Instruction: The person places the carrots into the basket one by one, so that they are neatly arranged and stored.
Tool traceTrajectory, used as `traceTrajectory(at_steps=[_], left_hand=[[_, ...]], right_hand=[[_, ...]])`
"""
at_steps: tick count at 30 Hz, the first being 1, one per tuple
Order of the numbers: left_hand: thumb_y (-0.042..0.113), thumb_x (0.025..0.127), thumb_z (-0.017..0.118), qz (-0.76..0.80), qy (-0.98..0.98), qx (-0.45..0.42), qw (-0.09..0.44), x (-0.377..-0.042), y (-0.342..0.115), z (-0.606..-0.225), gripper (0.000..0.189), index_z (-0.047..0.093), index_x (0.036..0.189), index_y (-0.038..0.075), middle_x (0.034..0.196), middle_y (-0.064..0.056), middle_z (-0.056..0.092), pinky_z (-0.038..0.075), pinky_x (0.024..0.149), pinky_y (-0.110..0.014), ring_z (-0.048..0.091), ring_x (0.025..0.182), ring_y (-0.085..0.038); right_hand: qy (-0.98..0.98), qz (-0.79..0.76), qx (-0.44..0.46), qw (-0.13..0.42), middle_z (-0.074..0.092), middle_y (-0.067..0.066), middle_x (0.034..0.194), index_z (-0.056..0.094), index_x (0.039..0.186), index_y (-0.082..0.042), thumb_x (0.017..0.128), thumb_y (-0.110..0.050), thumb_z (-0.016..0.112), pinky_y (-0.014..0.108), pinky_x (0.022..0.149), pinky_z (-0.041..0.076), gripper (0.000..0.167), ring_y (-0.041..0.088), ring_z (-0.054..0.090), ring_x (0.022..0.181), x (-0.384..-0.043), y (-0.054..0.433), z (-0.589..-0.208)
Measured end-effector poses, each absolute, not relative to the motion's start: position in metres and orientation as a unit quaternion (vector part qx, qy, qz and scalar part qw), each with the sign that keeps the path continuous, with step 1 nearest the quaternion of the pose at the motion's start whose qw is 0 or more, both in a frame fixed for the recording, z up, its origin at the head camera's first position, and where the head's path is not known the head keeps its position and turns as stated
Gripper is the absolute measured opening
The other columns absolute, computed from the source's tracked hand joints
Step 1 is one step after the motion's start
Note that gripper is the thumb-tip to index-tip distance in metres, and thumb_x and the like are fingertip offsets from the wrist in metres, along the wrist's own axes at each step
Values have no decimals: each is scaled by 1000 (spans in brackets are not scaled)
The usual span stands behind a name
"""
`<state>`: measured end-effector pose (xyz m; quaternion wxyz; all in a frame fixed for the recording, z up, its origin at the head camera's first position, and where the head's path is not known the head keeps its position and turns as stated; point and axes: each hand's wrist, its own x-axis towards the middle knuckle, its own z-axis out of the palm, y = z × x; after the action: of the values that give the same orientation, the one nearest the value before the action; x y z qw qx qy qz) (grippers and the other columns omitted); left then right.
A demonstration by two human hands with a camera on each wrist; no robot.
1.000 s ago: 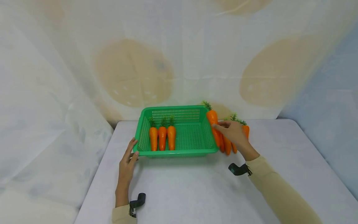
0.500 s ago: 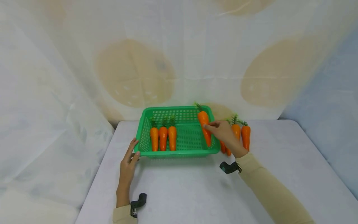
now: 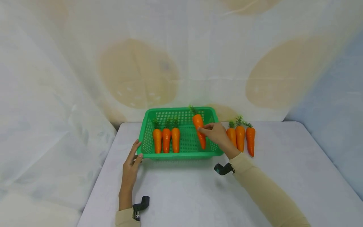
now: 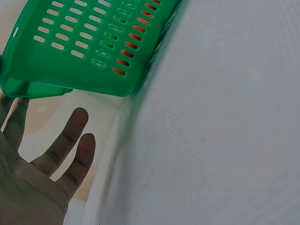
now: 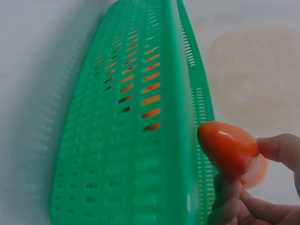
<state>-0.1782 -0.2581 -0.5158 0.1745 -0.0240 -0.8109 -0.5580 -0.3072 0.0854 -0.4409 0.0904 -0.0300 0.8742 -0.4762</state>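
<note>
My right hand (image 3: 216,134) pinches an orange carrot (image 3: 199,130) with a green leafy top between thumb and fingers. This carrot hangs over the right part of the green basket (image 3: 181,154). In the right wrist view its rounded orange tip (image 5: 227,145) shows beyond the basket rim. Three more carrots (image 3: 166,140) lie side by side in the basket's left half, tops to the back. At the front left corner, my left hand (image 3: 131,168) touches the rim with thumb and fingers. The left wrist view shows two straight fingers (image 4: 70,133) apart from the basket.
Three carrots (image 3: 240,138) lie on the white-covered table (image 3: 187,195) to the right of the basket, partly behind my right wrist. A pale patterned cloth (image 3: 212,53) hangs behind the table.
My right hand has carried the carrot leftward, from the basket's right rim to over its inside. The carrots on the table show more now. The left hand keeps its place at the corner.
</note>
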Motion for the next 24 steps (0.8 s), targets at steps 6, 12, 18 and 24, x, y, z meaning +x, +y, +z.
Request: traceTrajectory(at_steps=[6, 12, 18, 24], left_hand=[[14, 105, 52, -557, -811, -26, 176, -178, -258, -516, 49, 43, 153, 15, 161, 3, 31, 50, 82, -21, 58, 106, -42], [13, 105, 52, -558, -810, -26, 176, -177, -258, -515, 49, 43, 153, 14, 161, 1, 31, 48, 83, -18, 58, 106, -42], [13, 105, 52, -560, -808, -29, 180, -177, -259, -515, 48, 44, 152, 12, 161, -2, 32, 49, 82, -20, 58, 104, -43], [11, 104, 53, -562, -804, -32, 190, -178, -257, -515, 48, 45, 152, 12, 160, -2, 34, 49, 82, -18, 60, 102, -39]], right_hand=[[876, -472, -33, 93, 69, 15, 117, 68, 122, 1, 91, -42, 72, 42, 86, 53, 53, 30, 62, 106, -309, 74, -450], [880, -466, -26, 94, 68, 14, 116, 69, 119, 0, 91, -41, 72, 41, 83, 53, 50, 28, 62, 101, -311, 59, -457], [883, -460, -12, 97, 69, 13, 114, 70, 116, 0, 90, -40, 73, 39, 83, 52, 47, 26, 61, 97, -314, 45, -464], [887, -450, -13, 98, 70, 11, 104, 72, 108, 0, 90, -38, 73, 34, 75, 50, 42, 24, 59, 88, -317, 36, -469]])
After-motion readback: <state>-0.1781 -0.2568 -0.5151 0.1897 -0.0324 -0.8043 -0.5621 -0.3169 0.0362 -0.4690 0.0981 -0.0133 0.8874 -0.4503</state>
